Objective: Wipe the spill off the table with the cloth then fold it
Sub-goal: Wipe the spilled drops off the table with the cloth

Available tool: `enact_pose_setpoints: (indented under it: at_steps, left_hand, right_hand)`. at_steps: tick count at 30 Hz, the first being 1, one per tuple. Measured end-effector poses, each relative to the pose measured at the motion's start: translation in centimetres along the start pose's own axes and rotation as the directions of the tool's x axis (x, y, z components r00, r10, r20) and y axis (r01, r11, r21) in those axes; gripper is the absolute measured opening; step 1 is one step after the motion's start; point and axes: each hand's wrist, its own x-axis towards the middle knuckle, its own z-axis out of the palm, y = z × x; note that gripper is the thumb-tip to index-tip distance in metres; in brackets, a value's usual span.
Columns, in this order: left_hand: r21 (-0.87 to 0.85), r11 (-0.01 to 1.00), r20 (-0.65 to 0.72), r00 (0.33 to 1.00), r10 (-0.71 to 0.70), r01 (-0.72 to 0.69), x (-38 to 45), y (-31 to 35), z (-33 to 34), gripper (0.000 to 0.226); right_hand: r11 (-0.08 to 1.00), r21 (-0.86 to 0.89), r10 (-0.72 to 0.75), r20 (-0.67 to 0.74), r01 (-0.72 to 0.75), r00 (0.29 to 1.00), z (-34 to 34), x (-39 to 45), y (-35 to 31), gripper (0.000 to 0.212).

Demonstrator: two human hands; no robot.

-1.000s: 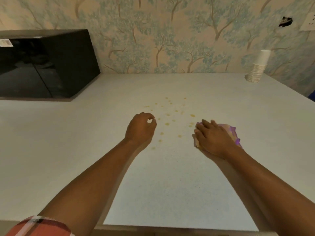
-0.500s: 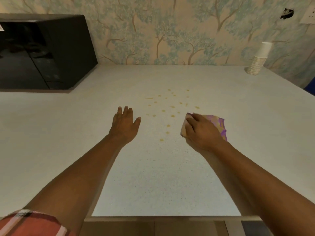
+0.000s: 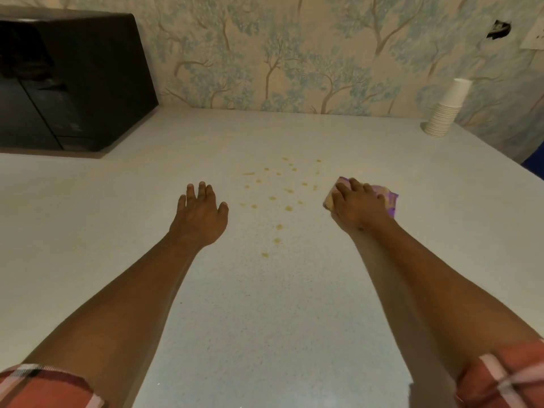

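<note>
Several small yellowish drops of spill dot the middle of the pale speckled table. My right hand presses down on a bunched purple and cream cloth just right of the drops, fingers curled over it. My left hand rests flat on the table left of the spill, fingers spread and holding nothing. Most of the cloth is hidden under my right hand.
A black appliance stands at the back left against the wallpapered wall. A leaning stack of white paper cups sits at the back right corner. The table's right edge runs diagonally past the cups.
My left hand opened from a loose fist and now lies flat. My right hand slid the cloth leftward into the drops, then back to the right of them.
</note>
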Motion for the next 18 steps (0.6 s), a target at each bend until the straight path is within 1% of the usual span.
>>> enact_pose_setpoints:
  at_steps: [3,5,7,10,12,14,18]
  left_hand:
    - [0.004,1.0,-0.002,1.0,-0.017,0.017,0.3,-0.1,0.1,0.07]
    - [0.013,1.0,0.002,1.0,-0.026,0.026,0.3,-0.1,0.2,0.07]
    - [0.019,0.999,0.009,0.999,-0.038,0.038,0.2,-0.1,0.1,0.07]
    - [0.029,0.998,-0.014,0.998,-0.06,0.06,0.0,0.0,0.1,0.07]
    - [0.044,0.996,-0.013,0.997,-0.076,0.076,-0.3,0.0,0.1,0.07]
    - [0.061,0.995,-0.005,0.997,-0.078,0.079,-0.3,0.2,0.1,0.07]
    - [0.05,0.996,0.011,0.997,-0.077,0.077,-0.5,0.4,-0.2,0.069]
  right_hand:
    - [0.997,0.034,-0.064,0.033,0.063,0.997,0.6,2.1,-2.5,0.048]
    - [0.99,0.024,-0.14,0.052,0.139,0.989,1.4,2.2,-4.0,0.05]
    - [0.973,0.017,-0.231,0.042,0.23,0.972,2.2,0.9,-4.3,0.051]
    - [0.938,0.051,-0.344,-0.001,0.344,0.939,2.6,-2.0,-2.3,0.056]
    - [0.923,0.043,-0.383,0.012,0.382,0.924,2.3,-2.5,0.1,0.061]
    - [0.934,0.03,-0.356,0.006,0.356,0.934,1.7,-1.2,2.3,0.059]
    - [0.972,-0.001,-0.236,-0.009,0.236,0.972,0.9,4.5,4.7,0.049]
